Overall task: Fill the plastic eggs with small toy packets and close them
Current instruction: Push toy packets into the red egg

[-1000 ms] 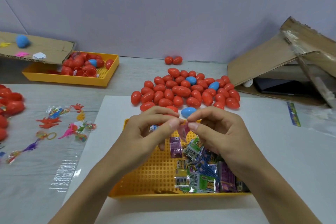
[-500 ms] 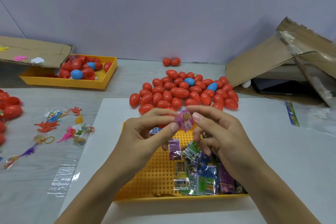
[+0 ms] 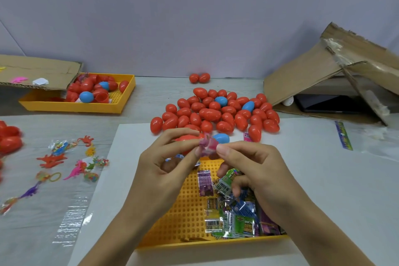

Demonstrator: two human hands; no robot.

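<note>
Holding packets [image 3: 234, 216], yellow tray [image 3: 185, 207], hands [image 3: 208, 164]

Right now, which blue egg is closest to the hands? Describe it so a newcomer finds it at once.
Start at the big heap of red eggs in the middle of the table. Go to its near edge, just beyond the pink packet pinched between both hands. The blue egg lies there on its side, alone at the edge, unlike the two blue ones deeper in the heap.

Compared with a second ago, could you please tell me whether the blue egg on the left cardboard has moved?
Yes. The blue egg has gone rightward off the cardboard flap and down into the far yellow tray.
</note>
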